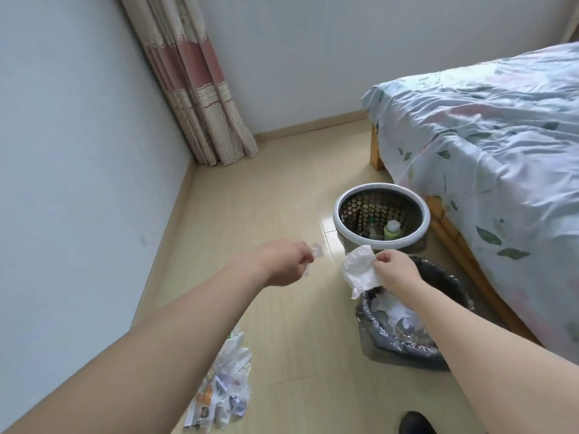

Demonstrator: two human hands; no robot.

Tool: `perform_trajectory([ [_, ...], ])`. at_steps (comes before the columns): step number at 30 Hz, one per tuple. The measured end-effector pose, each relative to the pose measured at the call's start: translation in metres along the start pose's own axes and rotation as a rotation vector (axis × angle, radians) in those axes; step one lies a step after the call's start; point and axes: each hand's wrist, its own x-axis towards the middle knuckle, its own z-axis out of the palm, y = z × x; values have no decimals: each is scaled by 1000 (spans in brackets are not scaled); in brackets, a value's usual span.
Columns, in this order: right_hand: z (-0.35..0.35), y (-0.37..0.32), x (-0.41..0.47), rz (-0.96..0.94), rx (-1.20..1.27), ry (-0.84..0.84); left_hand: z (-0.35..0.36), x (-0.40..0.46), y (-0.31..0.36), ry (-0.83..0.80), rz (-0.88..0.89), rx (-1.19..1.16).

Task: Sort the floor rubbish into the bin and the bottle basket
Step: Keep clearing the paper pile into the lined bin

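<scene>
tissue (360, 267) in right hand (396, 270), above bin (454, 286)

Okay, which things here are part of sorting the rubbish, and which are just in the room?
Part of the job: white tissue in right hand; small clear scrap in left hand; lined bin; bottle basket; floor rubbish pile.

Just there: bed; curtain.

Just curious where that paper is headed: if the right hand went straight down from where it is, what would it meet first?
Probably the bin: the right hand, pinching a crumpled tissue, seems to hang over its paper-filled opening, though depth is uncertain from one view.
</scene>
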Motion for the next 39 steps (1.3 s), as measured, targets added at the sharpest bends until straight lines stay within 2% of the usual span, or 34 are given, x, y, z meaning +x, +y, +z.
perform_trajectory([
  [6,-67,78,30,225,12,62,46,87,101,-150,188,205],
  [10,-74,99,44,320,-87,33,86,132,141,-265,241,311],
  [13,-71,109,52,354,-139,-92,117,158,156,-348,197,309],
  [18,-70,117,64,392,-101,-98,135,166,151,-378,183,268],
  [21,-63,105,60,374,-111,-106,126,153,128,-349,162,266],
  [27,-19,55,25,150,-224,-211,88,102,54,-277,-20,204],
  [34,68,-28,-27,-74,-413,-354,50,7,-68,-188,-242,135],
  [39,151,-81,-63,-193,-495,-492,58,-61,-157,-162,-413,10],
])
